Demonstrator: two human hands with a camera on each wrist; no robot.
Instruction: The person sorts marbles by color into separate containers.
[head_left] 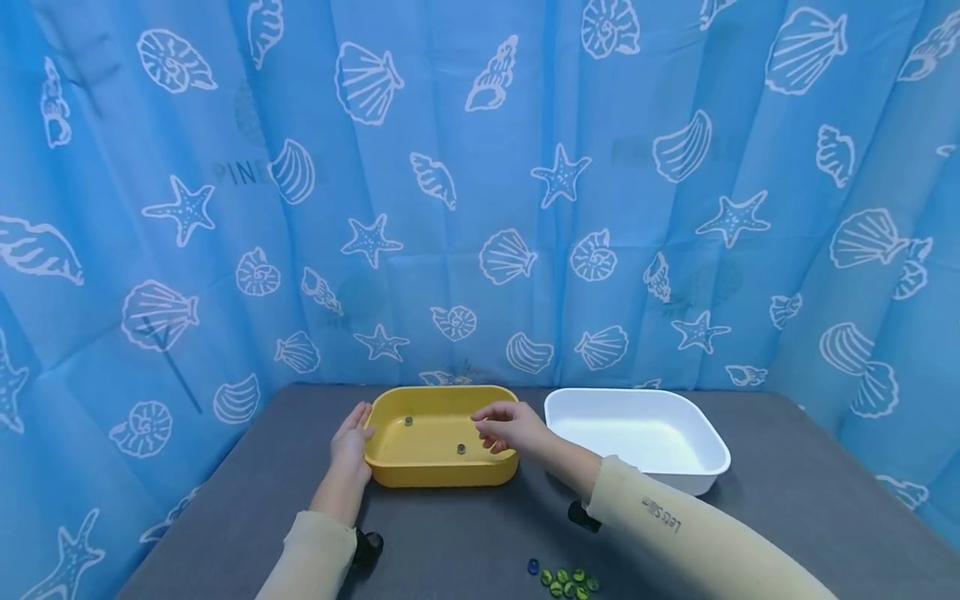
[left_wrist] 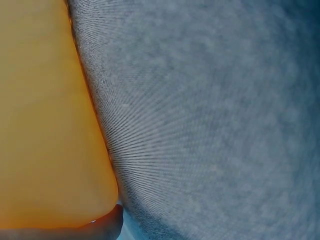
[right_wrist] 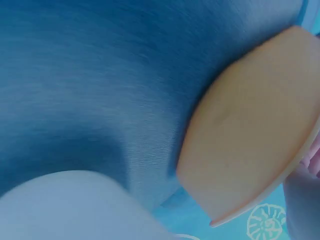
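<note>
A yellow tray (head_left: pixel 442 475) stands on the grey table, with two small dark glass pieces inside, one piece (head_left: pixel 408 421) toward the back left and another piece (head_left: pixel 461 449) nearer the front. My left hand (head_left: pixel 348 446) holds the tray's left side, its thumb by the rim; a fingertip (left_wrist: pixel 112 222) touches the tray's corner in the left wrist view. Over the tray's right end hovers my right hand (head_left: pixel 510 427), its fingers loosely bent, with a gap visible and no object seen between them. The right wrist view shows the tray's outer wall (right_wrist: pixel 245 120).
A white tray (head_left: pixel 701 479) stands to the right, beneath my right forearm. Near the front edge lie several yellow-green glass pieces (head_left: pixel 562 575) and a blue one (head_left: pixel 533 567). A blue shell-patterned curtain (head_left: pixel 465 208) encloses the table's back and sides.
</note>
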